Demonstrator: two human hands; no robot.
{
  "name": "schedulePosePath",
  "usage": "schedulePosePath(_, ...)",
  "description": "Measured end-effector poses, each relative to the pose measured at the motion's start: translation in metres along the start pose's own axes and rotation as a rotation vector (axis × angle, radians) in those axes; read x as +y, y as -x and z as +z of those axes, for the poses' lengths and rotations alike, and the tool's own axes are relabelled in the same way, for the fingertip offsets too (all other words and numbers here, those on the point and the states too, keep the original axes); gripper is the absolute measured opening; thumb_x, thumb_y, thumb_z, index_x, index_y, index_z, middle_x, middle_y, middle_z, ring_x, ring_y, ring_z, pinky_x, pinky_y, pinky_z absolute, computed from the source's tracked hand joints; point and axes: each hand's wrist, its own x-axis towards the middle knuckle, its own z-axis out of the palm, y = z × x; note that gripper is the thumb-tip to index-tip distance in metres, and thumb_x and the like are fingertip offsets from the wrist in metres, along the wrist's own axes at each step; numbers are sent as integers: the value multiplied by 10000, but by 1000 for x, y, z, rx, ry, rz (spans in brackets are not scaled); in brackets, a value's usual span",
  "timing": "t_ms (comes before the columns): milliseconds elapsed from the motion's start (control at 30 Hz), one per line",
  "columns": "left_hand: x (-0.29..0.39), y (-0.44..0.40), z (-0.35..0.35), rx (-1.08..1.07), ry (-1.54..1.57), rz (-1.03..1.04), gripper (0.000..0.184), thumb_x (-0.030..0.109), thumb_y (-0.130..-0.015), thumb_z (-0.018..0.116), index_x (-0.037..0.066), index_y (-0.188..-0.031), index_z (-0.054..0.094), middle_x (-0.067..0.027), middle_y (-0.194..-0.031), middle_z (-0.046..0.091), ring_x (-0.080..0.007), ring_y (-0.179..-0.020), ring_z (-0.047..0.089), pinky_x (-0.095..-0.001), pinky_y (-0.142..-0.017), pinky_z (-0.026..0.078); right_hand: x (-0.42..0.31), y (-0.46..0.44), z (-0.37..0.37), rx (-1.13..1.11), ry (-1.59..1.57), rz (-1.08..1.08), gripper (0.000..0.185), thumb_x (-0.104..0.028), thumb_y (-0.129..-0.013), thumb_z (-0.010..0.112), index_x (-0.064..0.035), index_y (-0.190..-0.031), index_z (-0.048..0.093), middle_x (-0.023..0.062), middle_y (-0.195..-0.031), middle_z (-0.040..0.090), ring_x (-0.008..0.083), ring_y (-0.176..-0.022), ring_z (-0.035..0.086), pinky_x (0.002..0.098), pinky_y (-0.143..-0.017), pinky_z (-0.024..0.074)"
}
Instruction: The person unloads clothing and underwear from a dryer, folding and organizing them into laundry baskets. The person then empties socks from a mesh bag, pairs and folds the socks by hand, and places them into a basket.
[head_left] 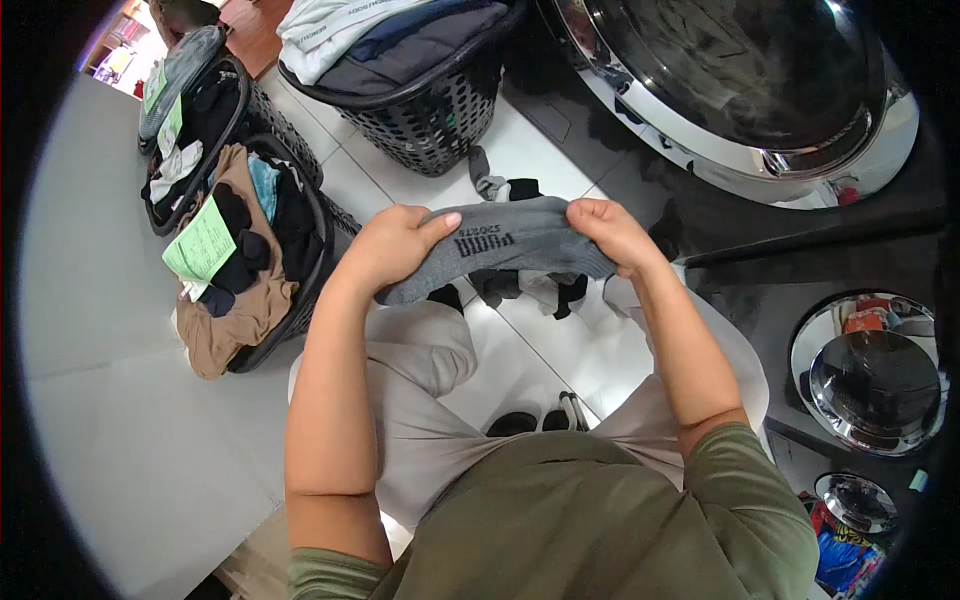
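Observation:
A grey sock (520, 240) with dark lettering is stretched sideways between my two hands, above my knees. My left hand (400, 245) grips one end, its thumb lying on top of the fabric. At the other end, near the ribbed cuff, my right hand (612, 235) pinches the sock between thumb and fingers. Beneath it, a loose pile of grey, black and white socks (540, 290) lies on the white tiled floor, partly hidden by the sock I hold.
Ahead stands a black laundry basket (425, 125) heaped with folded clothes. More baskets of clothes line the left, one carrying a green paper slip (200, 245). A large chrome-rimmed machine door (700, 150) fills the upper right; a smaller round door (870, 375) sits lower right.

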Motion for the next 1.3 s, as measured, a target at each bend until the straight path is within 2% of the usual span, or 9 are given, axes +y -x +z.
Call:
schedulePosePath(300,1,9,4,-269,-75,136,531,354,-874,689,40,-1275,538,-177,-1116,664,-264,-1030,635,-365,-905,469,-13,23,20,-2,-271,278,266,-299,-941,645,-42,-1000,680,25,-951,696,68,-867,626,243,-758,489)
schedulePosePath(367,-15,5,30,-146,80,463,743,374,-802,765,21,-1373,446,-208,-1289,565,-279,-1172,565,-365,-1002,422,-3,16,32,-65,-269,211,273,-305,-952,627,-45,-1013,687,16,-925,693,56,-813,618,236,-715,488)
schedulePosePath(433,4,9,35,-169,279,577,682,363,-789,783,13,-1313,523,-160,-1149,636,-230,-1034,607,-339,-926,463,-5,8,41,-169,-193,-16,284,-306,-967,608,-37,-1015,683,1,-880,669,53,-766,586,213,-696,465)
schedulePosePath(567,16,9,11,163,352,131,454,365,-841,744,-17,-1074,671,-40,-858,676,-125,-787,589,-283,-717,491,-25,-34,35,4,-402,-271,287,-276,-972,599,-2,-1051,618,14,-837,650,95,-717,578,242,-688,476)
schedulePosePath(700,1,-1,-12,689,697,112,497,434,-944,617,-57,-974,682,-10,-762,624,-83,-684,520,-250,-609,437,104,-98,36,2,659,-15,405,-325,-861,709,-32,-1120,604,93,-946,674,208,-858,654,353,-823,518)
schedulePosePath(833,-4,-8,-15,669,975,182,397,336,-954,632,-16,-1137,620,-38,-944,646,-94,-809,564,-240,-702,461,257,-78,86,297,1500,-295,455,-367,-780,746,-97,-1131,641,100,-1061,690,298,-1061,644,467,-1073,375)
schedulePosePath(933,-4,-2,-19,748,817,153,360,244,-949,645,-9,-1191,560,-74,-997,653,-112,-858,589,-253,-741,481,265,-71,60,-157,1431,101,472,-385,-806,722,-113,-1180,630,117,-1067,686,299,-1057,645,489,-1088,340)
schedulePosePath(1167,-20,-11,-14,595,588,272,261,8,-890,537,51,-1129,634,-75,-1011,653,-110,-848,589,-252,-737,471,167,-59,1,203,-16,198,420,-324,-942,626,11,-1192,591,144,-1141,653,207,-953,625,331,-830,502)
schedulePosePath(1300,-18,-11,10,374,199,179,262,79,-900,526,15,-1082,702,-70,-992,667,-128,-839,587,-266,-759,469,66,-28,30,280,-125,276,484,-439,-955,590,6,-1140,619,79,-1001,668,162,-863,626,308,-769,514)
